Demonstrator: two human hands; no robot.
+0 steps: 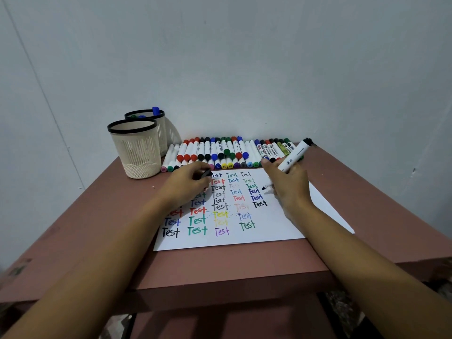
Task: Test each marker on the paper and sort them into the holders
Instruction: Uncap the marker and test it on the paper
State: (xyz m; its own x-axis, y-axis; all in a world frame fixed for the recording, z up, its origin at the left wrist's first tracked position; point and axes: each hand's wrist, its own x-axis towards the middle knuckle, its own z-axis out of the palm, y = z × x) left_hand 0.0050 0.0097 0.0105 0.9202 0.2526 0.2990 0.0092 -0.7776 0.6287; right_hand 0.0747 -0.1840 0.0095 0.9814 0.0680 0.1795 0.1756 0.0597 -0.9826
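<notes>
My right hand (289,184) grips an uncapped black marker (293,156), a white barrel with its tip just above the white paper (325,216), right of the written columns. My left hand (188,182) rests on the paper's upper left and pinches the marker's black cap (207,173). The paper is covered with several "Test" words in many colours. A long row of markers (220,152) lies along the wall behind the paper. Two cream mesh holders stand at the back left: the near holder (137,152) looks empty, and the far holder (156,123) has a few markers in it.
The work sits on a small reddish-brown table (110,216) pushed against a pale wall. Its front edge is near my forearms, and the right edge runs close past the paper. Dark floor shows below.
</notes>
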